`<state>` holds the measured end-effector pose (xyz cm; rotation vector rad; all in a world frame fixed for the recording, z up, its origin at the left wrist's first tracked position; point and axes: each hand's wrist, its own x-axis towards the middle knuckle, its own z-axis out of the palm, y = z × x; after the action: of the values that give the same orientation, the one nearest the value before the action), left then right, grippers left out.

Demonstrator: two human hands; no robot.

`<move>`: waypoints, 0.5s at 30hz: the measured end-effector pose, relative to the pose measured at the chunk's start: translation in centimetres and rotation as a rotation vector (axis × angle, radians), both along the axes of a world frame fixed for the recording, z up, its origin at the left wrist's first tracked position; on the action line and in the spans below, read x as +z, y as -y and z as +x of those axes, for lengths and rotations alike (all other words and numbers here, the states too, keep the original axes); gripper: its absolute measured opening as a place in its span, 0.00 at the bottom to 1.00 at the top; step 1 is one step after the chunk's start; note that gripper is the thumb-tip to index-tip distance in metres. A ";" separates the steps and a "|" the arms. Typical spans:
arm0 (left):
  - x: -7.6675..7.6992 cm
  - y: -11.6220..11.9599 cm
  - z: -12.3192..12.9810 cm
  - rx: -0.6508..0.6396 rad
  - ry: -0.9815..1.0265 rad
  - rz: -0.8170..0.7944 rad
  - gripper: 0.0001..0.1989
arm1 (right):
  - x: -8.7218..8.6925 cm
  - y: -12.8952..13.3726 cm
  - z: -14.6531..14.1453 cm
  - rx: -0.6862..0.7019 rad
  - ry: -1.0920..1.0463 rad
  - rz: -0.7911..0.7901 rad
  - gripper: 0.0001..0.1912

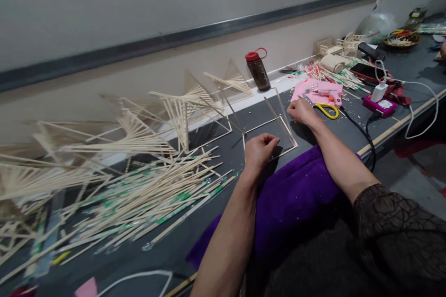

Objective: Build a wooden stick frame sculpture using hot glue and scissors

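A square frame of thin wooden sticks (288, 150) lies on the dark table in front of me, with a few slender sticks (230, 112) rising from its corners. My left hand (258, 151) is over the near side of the frame, thumb and fingers pinched together; whatever is between them is hidden. To the right of the frame my right hand (302, 112) is closed, its fingertips close to a leaning stick; I cannot see what they grip. Yellow-handled scissors (327, 110) lie just beside that hand, next to a glue gun (329, 94) on a pink cloth (306, 88).
Loose sticks (149, 195) lie heaped at left, before several twisted stick models (186, 116) along the wall. A dark bottle with a red lid (258, 73) stands behind the frame. At right are a purple power adapter (379, 106), cables and a phone (365, 72). Purple cloth (296, 190) hangs over the near edge.
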<state>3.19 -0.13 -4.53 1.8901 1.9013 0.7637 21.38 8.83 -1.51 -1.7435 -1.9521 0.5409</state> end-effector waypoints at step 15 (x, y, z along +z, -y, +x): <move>1.1 0.7 1.4 -0.046 -0.112 0.016 0.19 | -1.6 -1.4 0.7 -0.041 -0.234 0.134 0.10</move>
<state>4.59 -0.82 -3.45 2.0183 1.9156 0.6737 22.07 10.23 -3.11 -1.5585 -1.7457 0.5594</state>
